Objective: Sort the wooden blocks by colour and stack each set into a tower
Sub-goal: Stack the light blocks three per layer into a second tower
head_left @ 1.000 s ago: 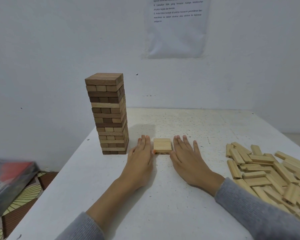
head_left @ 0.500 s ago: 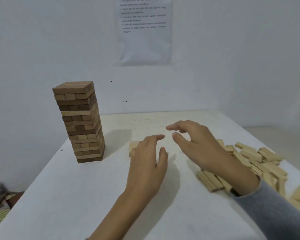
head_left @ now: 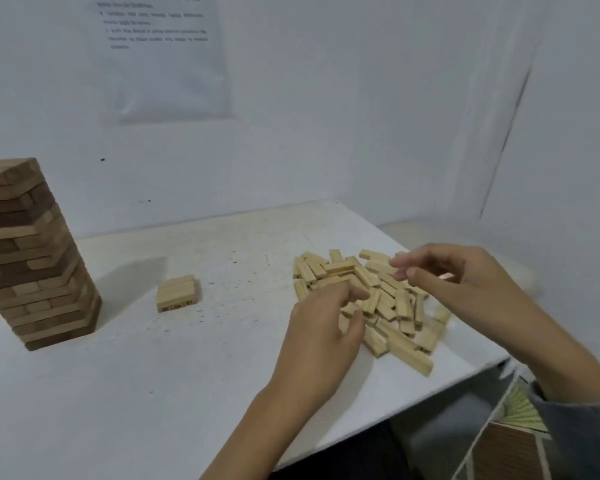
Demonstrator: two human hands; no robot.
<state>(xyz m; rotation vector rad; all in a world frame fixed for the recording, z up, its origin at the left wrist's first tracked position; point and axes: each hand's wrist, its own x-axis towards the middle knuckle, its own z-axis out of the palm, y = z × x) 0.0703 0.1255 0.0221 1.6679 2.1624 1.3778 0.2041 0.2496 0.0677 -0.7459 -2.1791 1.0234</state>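
Head view: dark tower stands at the desk's far left; a flat layer of light blocks lies apart to its right; the loose pale pile sits near the right edge. Left hand curls into the pile's near side, grip unclear; right hand hovers above, fingers loosely bent, holding nothing.

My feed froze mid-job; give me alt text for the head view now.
Both hands are at the loose pile of pale blocks near the table edge on the right: left hand curled among them, right hand just above; whether either grips one cannot be told. A flat layer of pale blocks lies mid-table, and a brown tower stands far left.
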